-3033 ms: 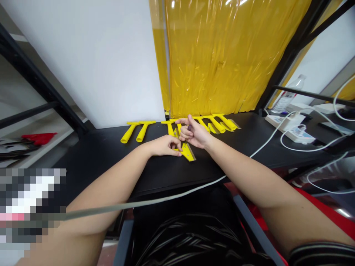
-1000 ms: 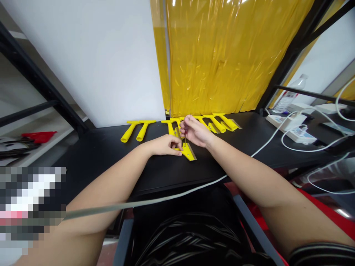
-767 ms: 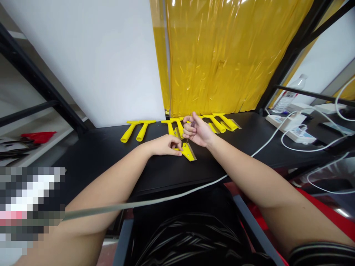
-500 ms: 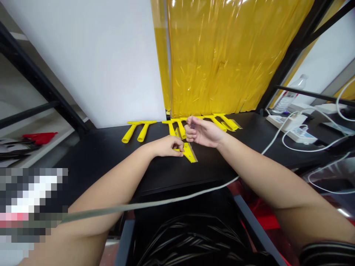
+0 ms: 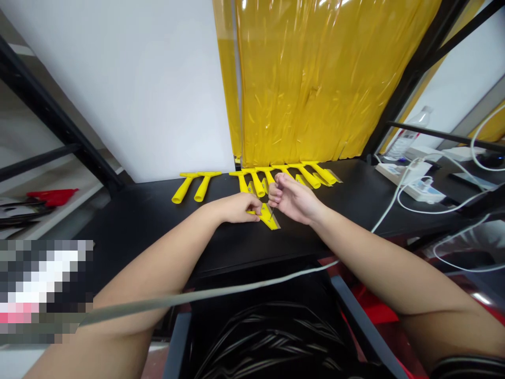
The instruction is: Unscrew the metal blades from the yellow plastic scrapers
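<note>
My left hand (image 5: 241,207) rests on the black tabletop with its fingers closed on a yellow scraper (image 5: 270,217). The scraper's head lies flat, with a thin blade strip along its right edge and small screws in its face. In my right hand (image 5: 296,200) is what looks like a small screwdriver (image 5: 280,182), gripped by its dark handle. Its thin shaft points down at a screw on the scraper's head; whether the tip touches cannot be made out. My fingers hide most of the handles of both things.
Behind my hands, several yellow scrapers (image 5: 256,184) lie in a row, two more yellow handles (image 5: 202,190) farther left. A white power strip (image 5: 414,181) with cables sits at right, near a plastic bottle (image 5: 410,134). A pale cable (image 5: 252,284) crosses before me. A yellow plastic curtain (image 5: 315,79) hangs behind.
My right hand has moved down and slightly right, bringing the screwdriver's shaft onto or just over the scraper's head. My left hand and the scraper stay nearly in place.
</note>
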Available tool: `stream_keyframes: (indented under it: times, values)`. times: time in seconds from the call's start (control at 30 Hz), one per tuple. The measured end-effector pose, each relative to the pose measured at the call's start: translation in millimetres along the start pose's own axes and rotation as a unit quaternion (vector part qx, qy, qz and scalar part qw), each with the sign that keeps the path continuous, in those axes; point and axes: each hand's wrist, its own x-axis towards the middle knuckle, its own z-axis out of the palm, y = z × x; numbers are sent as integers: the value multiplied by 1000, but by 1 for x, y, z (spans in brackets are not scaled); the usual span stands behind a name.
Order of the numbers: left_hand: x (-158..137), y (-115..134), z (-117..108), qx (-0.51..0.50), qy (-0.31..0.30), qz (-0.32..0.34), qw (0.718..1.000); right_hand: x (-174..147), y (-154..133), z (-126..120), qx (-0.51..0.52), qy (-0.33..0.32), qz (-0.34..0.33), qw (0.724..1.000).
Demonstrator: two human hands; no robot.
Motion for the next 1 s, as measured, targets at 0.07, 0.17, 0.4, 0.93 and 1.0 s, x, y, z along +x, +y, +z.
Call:
stream_keyframes:
  times: [0.07,0.17,0.4,0.93,1.0]
  values:
    - [1,-1,0,-10,-2,0,1000,0,2,1,-3,11,5,1000]
    - [2,-2,1,-23,-9,-4,1000,-1,6,3,-25,24,-2,999]
    - [2,-1,0,-9,-8,-13,1000,0,12,2,-42,48,-63,996]
    - [3,-2,1,-8,-5,-18,1000,4,19,-1,-113,66,-107,986]
    - [3,0,1,-12,-8,-19,1000,3,16,-4,-239,88,-161,954]
